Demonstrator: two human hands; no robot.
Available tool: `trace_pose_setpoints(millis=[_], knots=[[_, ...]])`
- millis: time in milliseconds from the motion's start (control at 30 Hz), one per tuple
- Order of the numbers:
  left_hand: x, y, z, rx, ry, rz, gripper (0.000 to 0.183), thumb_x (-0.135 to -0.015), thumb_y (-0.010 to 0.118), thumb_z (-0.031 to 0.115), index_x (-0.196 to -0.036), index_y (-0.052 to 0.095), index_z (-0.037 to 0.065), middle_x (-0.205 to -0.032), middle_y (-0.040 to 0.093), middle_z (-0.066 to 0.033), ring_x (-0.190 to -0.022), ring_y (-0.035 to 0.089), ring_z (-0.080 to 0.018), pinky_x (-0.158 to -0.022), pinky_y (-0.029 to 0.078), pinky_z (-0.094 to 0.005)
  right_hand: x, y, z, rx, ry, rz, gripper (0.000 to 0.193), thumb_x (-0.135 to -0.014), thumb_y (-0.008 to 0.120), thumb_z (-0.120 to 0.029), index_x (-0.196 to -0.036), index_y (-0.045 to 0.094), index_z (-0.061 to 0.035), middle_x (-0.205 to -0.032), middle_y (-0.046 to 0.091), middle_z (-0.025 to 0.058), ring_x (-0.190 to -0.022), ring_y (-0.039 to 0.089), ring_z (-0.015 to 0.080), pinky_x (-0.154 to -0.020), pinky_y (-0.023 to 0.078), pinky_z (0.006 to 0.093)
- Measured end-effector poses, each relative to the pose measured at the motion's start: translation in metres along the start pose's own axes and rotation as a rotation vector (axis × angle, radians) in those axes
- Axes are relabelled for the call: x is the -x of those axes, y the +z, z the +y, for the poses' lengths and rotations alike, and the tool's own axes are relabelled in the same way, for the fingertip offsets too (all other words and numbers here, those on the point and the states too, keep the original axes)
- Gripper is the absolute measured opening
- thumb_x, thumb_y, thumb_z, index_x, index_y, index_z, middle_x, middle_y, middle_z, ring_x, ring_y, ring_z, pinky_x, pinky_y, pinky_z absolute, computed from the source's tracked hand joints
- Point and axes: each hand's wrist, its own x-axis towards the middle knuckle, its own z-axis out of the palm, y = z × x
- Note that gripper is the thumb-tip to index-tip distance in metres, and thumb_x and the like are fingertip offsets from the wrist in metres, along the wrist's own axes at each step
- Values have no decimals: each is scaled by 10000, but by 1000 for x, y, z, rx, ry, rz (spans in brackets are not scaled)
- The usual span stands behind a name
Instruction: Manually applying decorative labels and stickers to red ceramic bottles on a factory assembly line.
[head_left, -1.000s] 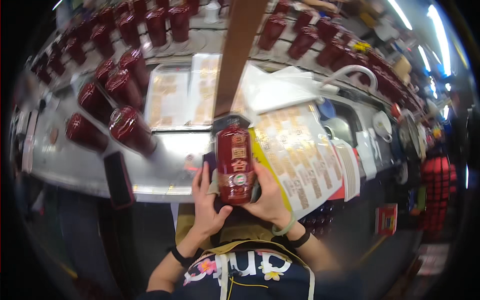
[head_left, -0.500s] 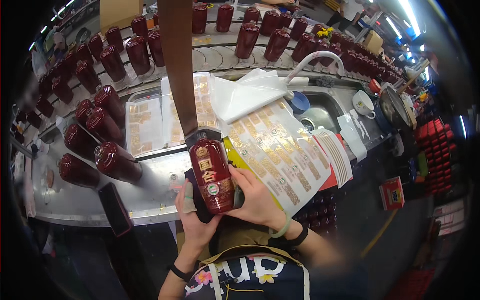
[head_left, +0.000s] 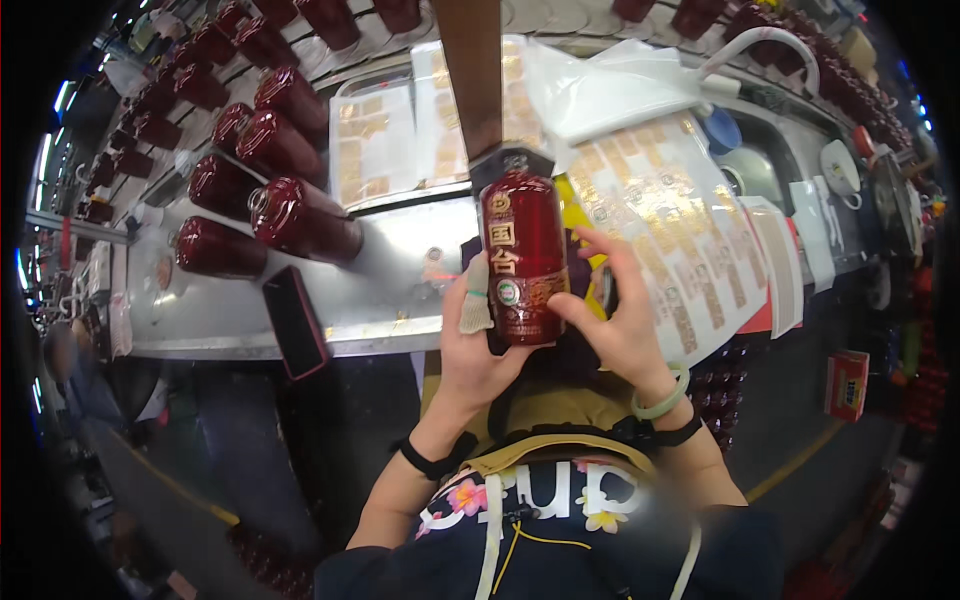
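Observation:
A glossy dark-red bottle (head_left: 525, 250) with gold raised characters and a small round sticker lies in front of me, its cap end against a dark holder (head_left: 513, 160) at the foot of a brown upright bar (head_left: 474, 80). My left hand (head_left: 472, 345) is closed around its lower left side and base; one finger wears a pale finger cover (head_left: 476, 300). At the lower right of the bottle, my right hand (head_left: 625, 320) has its thumb on the bottle's side, with the other fingers spread apart from it. Sheets of gold stickers (head_left: 650, 215) lie to the right.
Several red bottles (head_left: 305, 220) stand at the left of the metal table (head_left: 400, 290). A phone (head_left: 295, 322) lies by its front edge. More sticker sheets (head_left: 375, 145), white film (head_left: 610, 90), a sink with a curved faucet (head_left: 770, 35) and a blue cup (head_left: 722, 130) are farther back.
My view has shifted, so everything sits differently in the picture. The bottle has turned a little, its characters now toward its left side. My right fingers have spread away from its side.

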Motion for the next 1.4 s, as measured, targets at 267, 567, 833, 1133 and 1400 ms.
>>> trace_pose_setpoints(millis=[267, 567, 833, 1133, 1400], knots=[[11, -9, -13, 58, -77, -116, 1095, -714, 949, 161, -1577, 313, -66, -1574, 436, -251, -1429, 473, -388, -1175, 390, -451, 1, 19, 27, -462, 261, -22, 627, -871, 840, -154, -1424, 571, -36, -1033, 524, -26, -793, 438, 38, -733, 389, 191], [16, 6, -5, -234, 113, 39, 981, -631, 1000, 247, -1435, 541, -79, -1505, 525, -251, -1328, 558, -414, -1115, 447, -474, -1, 22, 31, -548, 387, -54, 642, -888, 833, -188, -1445, 559, -26, -998, 507, -50, -779, 421, 23, -705, 378, 188], [1, -1, 2, 216, -122, 40, 589, -1005, 574, 146, -1531, 433, -80, -1626, 373, -251, -1498, 387, -343, -1232, 283, -435, 1, 20, 33, -577, 363, -59, 597, -901, 820, -172, -1426, 576, -25, -996, 496, -55, -787, 423, 24, -718, 382, 192], [-19, 3, 8, 674, -507, 6, 813, -940, 681, -17, -1626, 243, -8, -1614, 374, -162, -1475, 393, -255, -1229, 302, -405, 1, 18, 32, -550, 370, -79, 575, -917, 810, -178, -1424, 580, -35, -997, 490, -56, -784, 420, 40, -730, 390, 200], [-21, 5, 7, 707, -500, 10, 791, -940, 671, -28, -1619, 267, 7, -1587, 405, -146, -1438, 430, -243, -1206, 340, -403, 0, 15, 34, -645, 371, -87, 496, -960, 743, -96, -1425, 579, -43, -1002, 503, -61, -796, 416, 30, -744, 396, 205]])
